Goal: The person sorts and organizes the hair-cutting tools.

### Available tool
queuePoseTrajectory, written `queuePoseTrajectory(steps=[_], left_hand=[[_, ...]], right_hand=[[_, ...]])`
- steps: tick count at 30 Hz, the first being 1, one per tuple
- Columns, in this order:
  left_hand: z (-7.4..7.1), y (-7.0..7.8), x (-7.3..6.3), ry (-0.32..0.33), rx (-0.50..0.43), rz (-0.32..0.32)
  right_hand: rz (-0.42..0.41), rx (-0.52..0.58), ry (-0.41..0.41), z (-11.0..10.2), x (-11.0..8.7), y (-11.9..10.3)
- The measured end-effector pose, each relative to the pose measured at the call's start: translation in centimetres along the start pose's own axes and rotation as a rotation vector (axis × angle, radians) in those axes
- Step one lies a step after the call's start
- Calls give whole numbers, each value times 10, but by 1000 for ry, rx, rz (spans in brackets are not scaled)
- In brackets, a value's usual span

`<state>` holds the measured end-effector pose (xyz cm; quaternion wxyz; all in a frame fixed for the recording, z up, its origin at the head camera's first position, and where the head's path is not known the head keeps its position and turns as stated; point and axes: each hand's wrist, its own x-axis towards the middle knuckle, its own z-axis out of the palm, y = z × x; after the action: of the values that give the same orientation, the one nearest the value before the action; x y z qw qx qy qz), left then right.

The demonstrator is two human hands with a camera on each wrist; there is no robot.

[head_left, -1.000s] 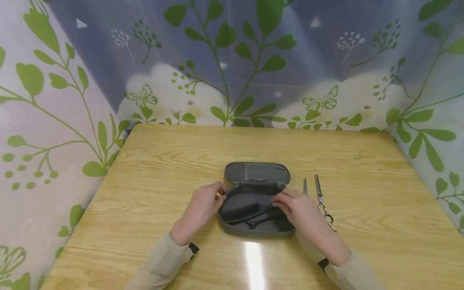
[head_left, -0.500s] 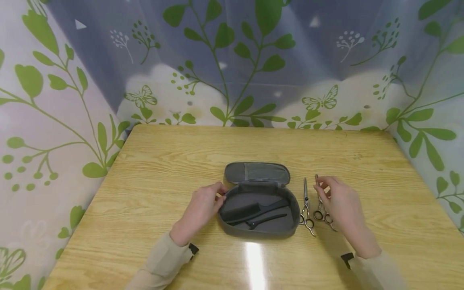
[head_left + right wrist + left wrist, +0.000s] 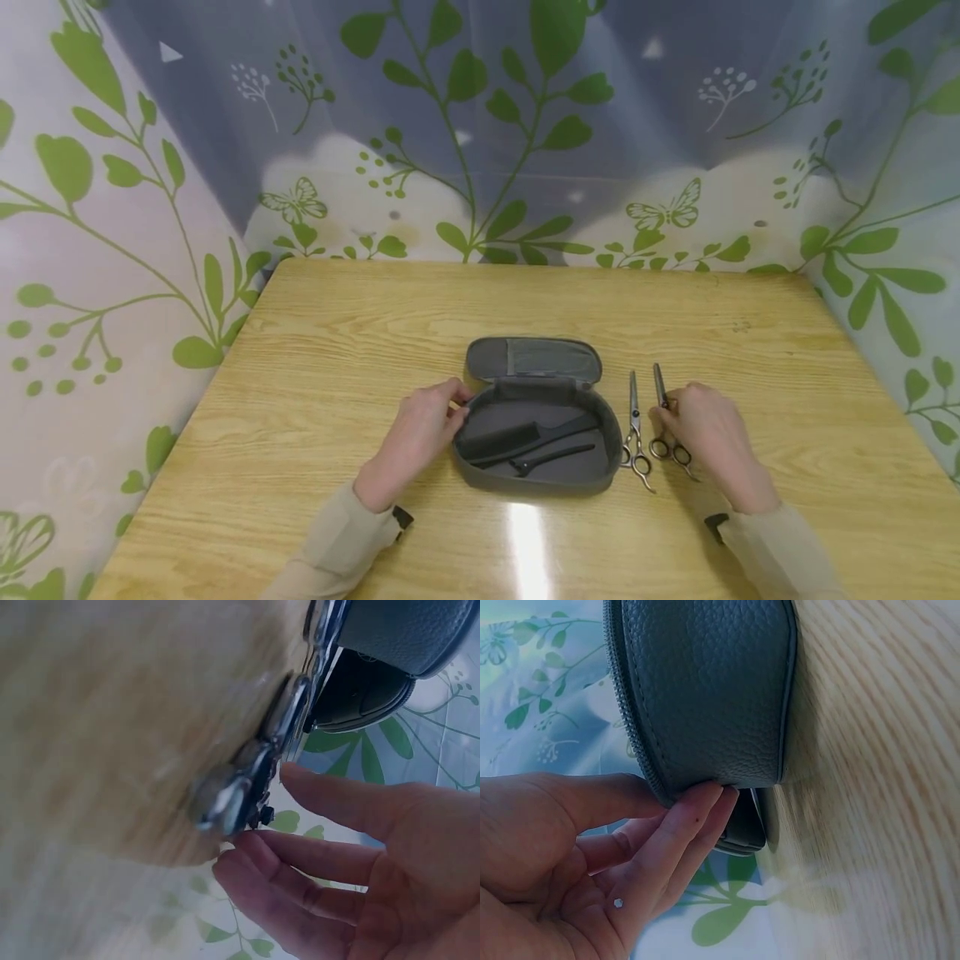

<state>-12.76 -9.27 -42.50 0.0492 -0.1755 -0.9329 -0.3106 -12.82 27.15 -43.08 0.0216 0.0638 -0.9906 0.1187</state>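
Observation:
A grey zippered case (image 3: 536,482) lies with its lid (image 3: 555,357) folded back on the table. Inside are a black comb (image 3: 501,442) and a slim black hair clip (image 3: 555,458). My left hand (image 3: 420,425) pinches the case's left rim; in the left wrist view its fingers (image 3: 679,840) lie against the textured wall. Right of the case are two hairdressing scissors, one pair (image 3: 636,425) nearer it and another pair (image 3: 660,387) farther right. My right hand (image 3: 712,433) is at the farther scissors, thumb and fingers on either side of the pivot, with a gap between them.
The wooden table (image 3: 360,325) carries everything. A leaf-patterned curtain (image 3: 487,125) surrounds it at the back and sides. Light glares on the table (image 3: 527,542) in front of the case.
My right hand has left the case's right side and come to the farther scissors, then shifted slightly down along them. My left hand stays on the case rim.

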Motion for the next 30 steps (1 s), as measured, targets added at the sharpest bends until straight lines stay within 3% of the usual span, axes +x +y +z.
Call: queuePoseTrajectory(steps=[10, 23, 30], left_hand=[[1, -1, 0, 21, 9, 7], [2, -1, -1, 11, -1, 15], [1, -2, -2, 9, -3, 2]], right_hand=[[15, 39, -48, 0, 8, -1], [119, 58, -186, -7, 13, 5], [77, 81, -179, -9, 13, 15]])
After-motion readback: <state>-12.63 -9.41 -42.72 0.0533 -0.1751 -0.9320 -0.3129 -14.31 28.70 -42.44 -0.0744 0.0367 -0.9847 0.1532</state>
